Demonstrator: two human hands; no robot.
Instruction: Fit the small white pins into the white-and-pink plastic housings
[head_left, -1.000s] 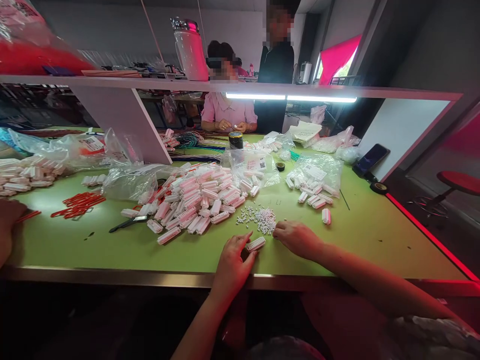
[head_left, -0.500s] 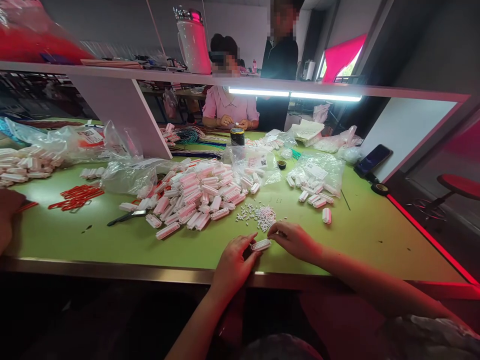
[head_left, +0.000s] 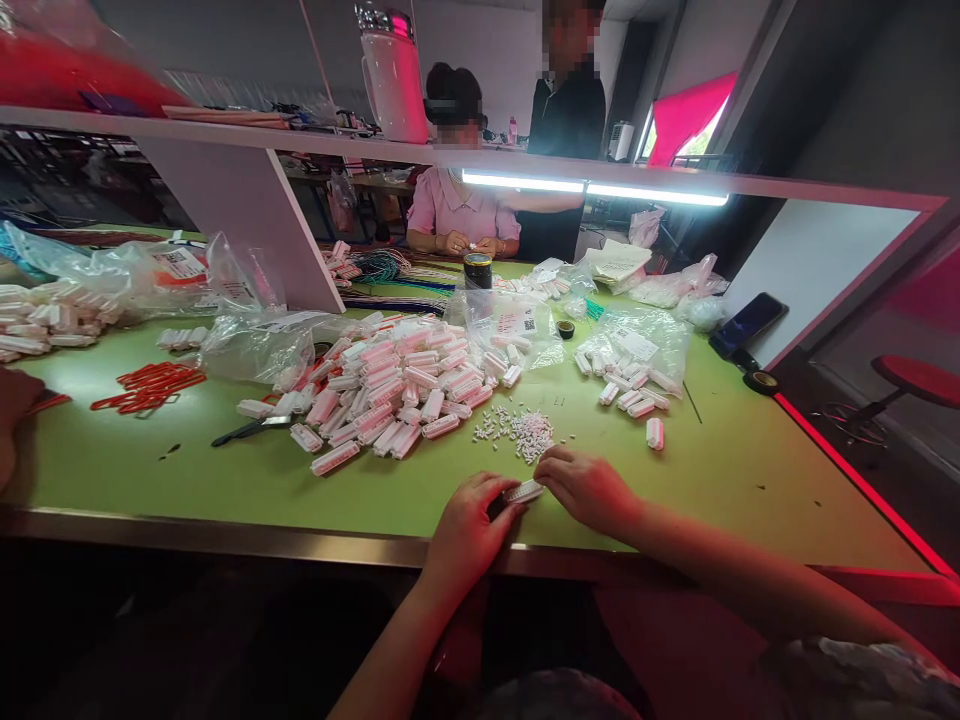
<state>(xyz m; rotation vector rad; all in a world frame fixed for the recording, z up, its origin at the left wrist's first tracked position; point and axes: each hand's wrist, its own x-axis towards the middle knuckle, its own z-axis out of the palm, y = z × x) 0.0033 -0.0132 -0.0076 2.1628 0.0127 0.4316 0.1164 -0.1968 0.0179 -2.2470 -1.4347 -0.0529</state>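
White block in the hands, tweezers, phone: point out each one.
white block (head_left: 524,491): head view, middle of its top face, between both hands.
tweezers (head_left: 251,429): head view, middle of the dark shaft.
phone (head_left: 748,322): head view, centre of the dark screen.

This is a small assembly workshop: a long green-topped workbench (head_left: 712,470) carries a heap of white and pink plastic connector housings (head_left: 397,385) and clear plastic parts bags (head_left: 637,345). A strip light (head_left: 592,187) hangs under the white shelf (head_left: 225,130), and another worker in a pink shirt (head_left: 461,210) sits opposite
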